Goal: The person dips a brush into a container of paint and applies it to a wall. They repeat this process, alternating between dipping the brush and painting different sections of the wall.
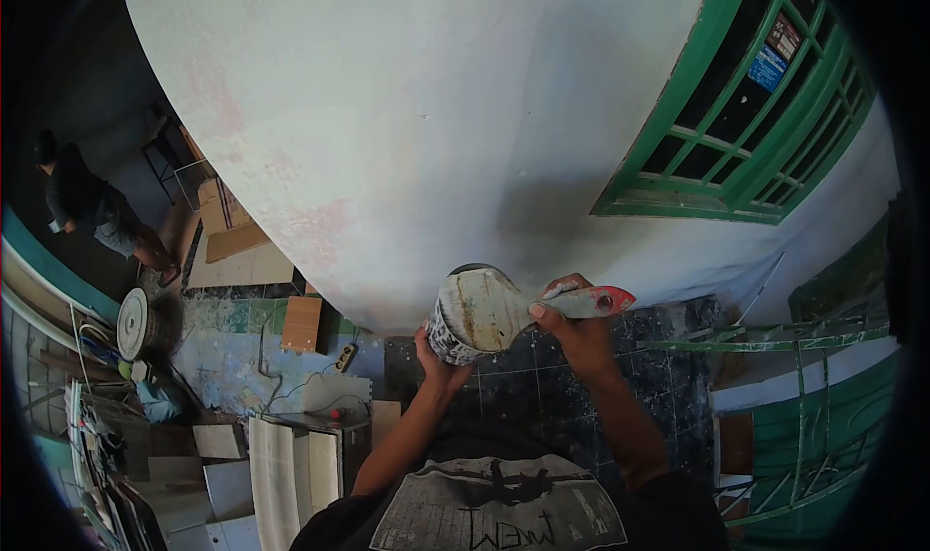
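My left hand [439, 361] is wrapped around a paint-spattered can [451, 343], which is tilted in front of my chest. In my right hand [575, 328] is a wide paintbrush [481, 307] with a red-tipped handle that has a hole near its end. Its broad head, streaked off-white and brown, lies across the mouth of the can and hides most of what is inside. Thumb and fingers of the right hand close on the handle near the head. Ahead stands a whitish wall [417, 144] with faint pink patches low on its left.
A green window frame [668, 134] is at the upper right. Green metal scaffolding [799, 425] stands on the right. Cardboard [228, 223], a wooden board [302, 323] and a cabinet [325, 459] are on the left. Another person [92, 202] stands at the far left.
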Tool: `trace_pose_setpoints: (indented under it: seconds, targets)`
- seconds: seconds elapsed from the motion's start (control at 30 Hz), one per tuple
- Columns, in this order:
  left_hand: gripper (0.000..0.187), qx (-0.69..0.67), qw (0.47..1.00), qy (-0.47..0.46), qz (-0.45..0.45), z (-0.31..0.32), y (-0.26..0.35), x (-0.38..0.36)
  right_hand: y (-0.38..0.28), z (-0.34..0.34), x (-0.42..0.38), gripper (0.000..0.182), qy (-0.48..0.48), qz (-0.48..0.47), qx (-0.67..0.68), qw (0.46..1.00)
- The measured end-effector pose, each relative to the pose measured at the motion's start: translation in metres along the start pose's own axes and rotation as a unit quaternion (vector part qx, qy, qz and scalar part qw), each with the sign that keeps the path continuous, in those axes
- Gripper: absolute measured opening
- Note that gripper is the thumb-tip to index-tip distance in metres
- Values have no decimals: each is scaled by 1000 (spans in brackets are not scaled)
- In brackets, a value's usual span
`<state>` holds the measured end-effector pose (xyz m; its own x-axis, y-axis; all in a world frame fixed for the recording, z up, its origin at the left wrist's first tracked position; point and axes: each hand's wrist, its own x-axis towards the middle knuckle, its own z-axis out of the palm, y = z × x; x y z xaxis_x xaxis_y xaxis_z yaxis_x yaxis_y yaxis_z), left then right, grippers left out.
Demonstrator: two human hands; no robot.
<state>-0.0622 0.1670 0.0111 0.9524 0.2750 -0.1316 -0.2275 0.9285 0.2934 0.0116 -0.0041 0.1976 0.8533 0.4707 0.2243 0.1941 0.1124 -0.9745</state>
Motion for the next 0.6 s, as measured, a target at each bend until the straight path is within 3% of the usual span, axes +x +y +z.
trace_pose_setpoints:
  seconds: [0.27,0.37,0.47,0.57,0.6]
  targets:
    - [60,2,1000,6,14,7,6,-5,4,4,1,25,7,77,109,991]
    - [59,-12,1000,-10,13,5,7,-7,1,6,0,26,19,57,70,996]
    - [59,-23,999,-11,21,-2,8,-8,-11,4,0,25,30,-57,-14,998]
    - [59,-27,999,-8,23,-8,4,-8,-31,-14,7,21,-18,-177,-165,970]
    - [59,-26,999,-6,19,-7,4,-6,-40,-16,10,19,-44,-167,-183,968]
